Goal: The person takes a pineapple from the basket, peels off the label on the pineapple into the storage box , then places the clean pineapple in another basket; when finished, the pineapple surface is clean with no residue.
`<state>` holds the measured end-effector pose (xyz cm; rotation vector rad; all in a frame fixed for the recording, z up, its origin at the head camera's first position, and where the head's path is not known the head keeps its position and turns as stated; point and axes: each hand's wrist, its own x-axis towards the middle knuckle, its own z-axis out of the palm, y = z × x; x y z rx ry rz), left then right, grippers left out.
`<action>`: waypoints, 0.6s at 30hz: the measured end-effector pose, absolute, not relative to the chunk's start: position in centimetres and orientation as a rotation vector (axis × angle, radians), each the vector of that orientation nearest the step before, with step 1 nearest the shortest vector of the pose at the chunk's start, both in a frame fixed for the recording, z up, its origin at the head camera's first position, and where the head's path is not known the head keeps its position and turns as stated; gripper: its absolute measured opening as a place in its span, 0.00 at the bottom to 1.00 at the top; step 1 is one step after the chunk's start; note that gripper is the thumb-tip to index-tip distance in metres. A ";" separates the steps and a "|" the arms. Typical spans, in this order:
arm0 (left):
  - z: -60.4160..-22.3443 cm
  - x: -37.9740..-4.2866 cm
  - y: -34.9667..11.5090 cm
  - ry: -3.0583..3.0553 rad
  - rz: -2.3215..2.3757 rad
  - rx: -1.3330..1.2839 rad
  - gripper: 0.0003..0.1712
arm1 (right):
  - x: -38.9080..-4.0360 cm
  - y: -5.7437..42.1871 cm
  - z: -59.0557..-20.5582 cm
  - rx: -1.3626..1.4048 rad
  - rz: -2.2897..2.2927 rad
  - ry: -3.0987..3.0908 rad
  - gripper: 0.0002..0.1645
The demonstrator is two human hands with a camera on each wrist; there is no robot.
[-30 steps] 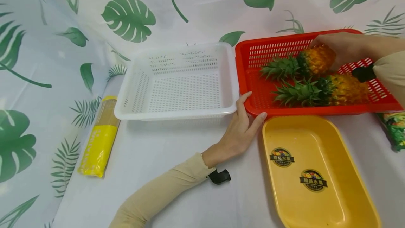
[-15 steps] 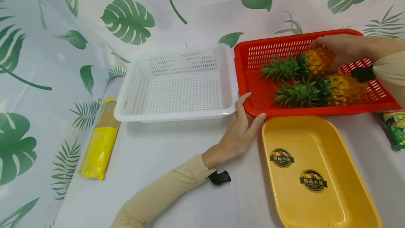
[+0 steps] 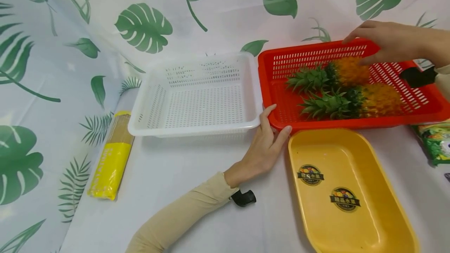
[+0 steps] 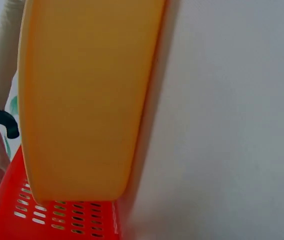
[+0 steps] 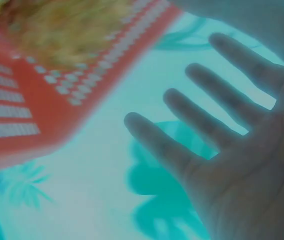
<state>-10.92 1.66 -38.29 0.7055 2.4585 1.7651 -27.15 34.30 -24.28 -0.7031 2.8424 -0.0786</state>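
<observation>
Steadying the red basket (image 3: 277,100) at its near corner, the left hand (image 3: 265,149) rests with straight fingers, while the right hand (image 3: 384,42) hovers empty, fingers spread, over two pineapples (image 3: 346,89) lying inside, crowns towards the white basket (image 3: 140,120).

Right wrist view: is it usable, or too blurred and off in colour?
Right wrist view: soft, with a blue-green cast; the open right hand is dim and backlit, the red slotted plastic basket smeared. Head view: evenly lit, though the two pineapples look motion-blurred.
</observation>
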 end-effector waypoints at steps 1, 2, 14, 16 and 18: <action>-38.3 -10.9 1.6 2.455 1.766 0.699 0.39 | -26.7 33.8 -24.0 -0.728 -0.086 2.853 0.43; -38.3 -10.9 1.6 2.459 1.766 0.688 0.38 | -26.2 33.3 -23.7 -0.740 -0.092 2.858 0.42; -36.5 -8.8 -0.1 2.261 1.733 0.562 0.39 | -19.0 27.3 -22.8 -0.980 -0.114 2.904 0.36; -35.7 -8.3 -1.3 2.207 1.653 0.565 0.38 | -17.8 26.6 -23.2 -1.047 -0.151 2.933 0.35; -34.8 -8.0 -2.9 2.151 1.565 0.582 0.35 | -16.7 26.1 -23.7 -1.112 -0.207 2.957 0.34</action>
